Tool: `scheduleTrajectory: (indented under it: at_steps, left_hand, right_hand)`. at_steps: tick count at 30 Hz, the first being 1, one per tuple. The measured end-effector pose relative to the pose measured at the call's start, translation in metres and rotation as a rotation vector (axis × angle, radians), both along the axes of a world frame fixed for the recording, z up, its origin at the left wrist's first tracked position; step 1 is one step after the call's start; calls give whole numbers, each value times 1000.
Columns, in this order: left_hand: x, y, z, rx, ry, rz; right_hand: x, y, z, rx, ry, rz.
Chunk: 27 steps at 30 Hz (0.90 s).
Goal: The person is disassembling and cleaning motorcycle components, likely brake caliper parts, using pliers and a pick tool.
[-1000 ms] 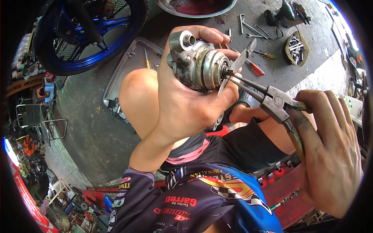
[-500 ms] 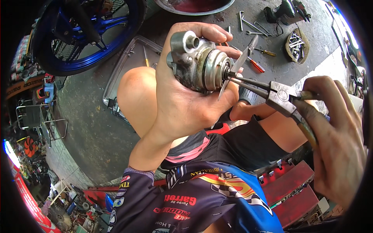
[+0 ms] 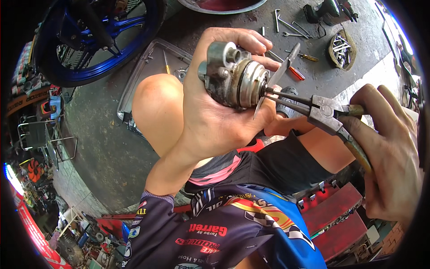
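My left hand (image 3: 215, 121) is wrapped around a grey metal pump body (image 3: 222, 74) with a stepped, ringed neck. A thin, flat metal plate (image 3: 286, 65) stands across the shaft in front of that neck, seen almost edge-on. From the right, my right hand (image 3: 389, 148) grips snap-ring pliers (image 3: 324, 112) by their worn yellowish handles. The long thin jaws of the pliers reach the shaft end at the middle of the plate. Whether the tips grip the shaft or only touch it, I cannot tell. My left thumb lies behind the plate, partly hidden.
On the dark floor ahead lie several wrenches (image 3: 293, 35), screwdrivers (image 3: 296, 74) and a basket of small tools (image 3: 341, 50). A cordless drill (image 3: 329, 13) and a metal basin (image 3: 224, 5) sit farther off. A blue motorcycle wheel (image 3: 98, 40) stands left, a red toolbox (image 3: 333, 215) lower right.
My left hand and the pump body have shifted slightly right and down, turning a little. The pliers' jaws stay at the shaft, while my right hand has barely moved.
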<state>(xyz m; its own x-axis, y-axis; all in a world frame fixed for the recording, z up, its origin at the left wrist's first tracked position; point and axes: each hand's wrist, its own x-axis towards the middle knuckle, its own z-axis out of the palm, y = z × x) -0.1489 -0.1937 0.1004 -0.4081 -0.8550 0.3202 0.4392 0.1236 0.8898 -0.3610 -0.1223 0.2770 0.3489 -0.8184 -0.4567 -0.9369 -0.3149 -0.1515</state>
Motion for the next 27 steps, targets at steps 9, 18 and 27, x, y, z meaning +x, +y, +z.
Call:
scheduleTrajectory:
  at_steps: [9, 18, 27]
  left_hand:
    - [1, 1, 2, 33, 4, 4]
    - [1, 0, 2, 43, -3, 13]
    - [8, -4, 1, -34, -87, -63]
  right_hand:
    - [3, 4, -4, 10, 10, -30]
    - [3, 7, -2, 10, -7, -35]
    - [1, 6, 0, 37, -34, -37]
